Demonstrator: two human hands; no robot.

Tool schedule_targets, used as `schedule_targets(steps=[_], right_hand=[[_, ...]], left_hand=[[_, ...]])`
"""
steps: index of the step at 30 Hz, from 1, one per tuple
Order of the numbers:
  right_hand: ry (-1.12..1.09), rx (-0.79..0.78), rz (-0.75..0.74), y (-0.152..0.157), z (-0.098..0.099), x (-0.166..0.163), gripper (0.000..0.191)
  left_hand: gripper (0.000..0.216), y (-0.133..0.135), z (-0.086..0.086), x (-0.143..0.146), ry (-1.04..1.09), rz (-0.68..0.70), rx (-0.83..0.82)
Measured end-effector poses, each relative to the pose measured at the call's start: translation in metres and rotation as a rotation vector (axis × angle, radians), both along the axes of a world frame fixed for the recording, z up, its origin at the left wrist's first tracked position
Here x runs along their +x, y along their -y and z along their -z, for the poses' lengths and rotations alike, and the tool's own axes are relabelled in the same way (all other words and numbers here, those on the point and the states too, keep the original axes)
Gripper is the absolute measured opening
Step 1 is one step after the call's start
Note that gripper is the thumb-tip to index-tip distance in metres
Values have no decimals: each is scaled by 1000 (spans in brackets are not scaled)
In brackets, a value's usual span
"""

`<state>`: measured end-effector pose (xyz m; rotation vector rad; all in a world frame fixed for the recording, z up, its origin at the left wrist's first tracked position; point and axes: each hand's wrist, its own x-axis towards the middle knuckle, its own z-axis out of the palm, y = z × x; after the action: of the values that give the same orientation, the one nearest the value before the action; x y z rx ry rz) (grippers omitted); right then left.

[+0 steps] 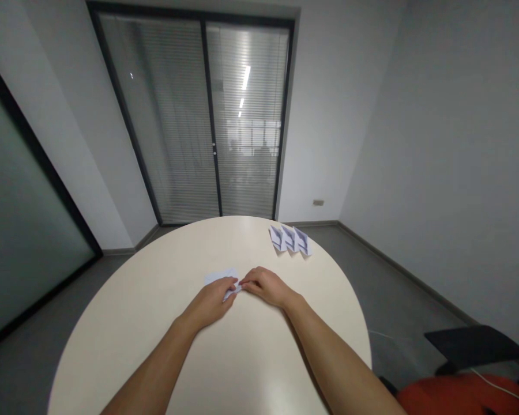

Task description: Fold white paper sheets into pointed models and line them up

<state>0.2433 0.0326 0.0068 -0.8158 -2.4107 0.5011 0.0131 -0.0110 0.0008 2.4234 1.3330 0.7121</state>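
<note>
A small sheet of white paper [219,276] lies flat near the middle of a round cream table [155,300]. My left hand [211,298] rests on the paper's near edge, fingers curled and pinching it. My right hand [266,285] meets it from the right, fingertips pressed down on the same edge of the paper. Both hands cover much of the sheet, so its fold lines are hidden.
Three folded white paper pieces [290,239] lie side by side in a row near the table's far right edge. A red chair seat [462,395] and a black armrest [476,343] sit at the lower right. Sliding glass doors with blinds [207,121] stand beyond the table.
</note>
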Motion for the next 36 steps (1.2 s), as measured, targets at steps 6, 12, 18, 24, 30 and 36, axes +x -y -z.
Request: schedule_targets(steps=[6, 12, 18, 24, 30, 36], right_hand=[[3, 18, -8, 2, -3, 0, 24], [-14, 22, 13, 0, 1, 0, 11], [20, 7, 82, -3, 3, 4, 8], [53, -24, 134, -1, 2, 5, 13], [48, 28, 108, 0, 3, 4, 26], [61, 35, 169, -3, 3, 6, 24]], left_hand=[[28, 4, -4, 6, 64, 23, -27], [26, 5, -6, 7, 43, 29, -13], [17, 2, -11, 4, -142, -62, 101], [16, 0, -12, 1, -206, -170, 94], [18, 0, -11, -3, -142, -184, 69], [18, 1, -14, 0, -81, -212, 53]])
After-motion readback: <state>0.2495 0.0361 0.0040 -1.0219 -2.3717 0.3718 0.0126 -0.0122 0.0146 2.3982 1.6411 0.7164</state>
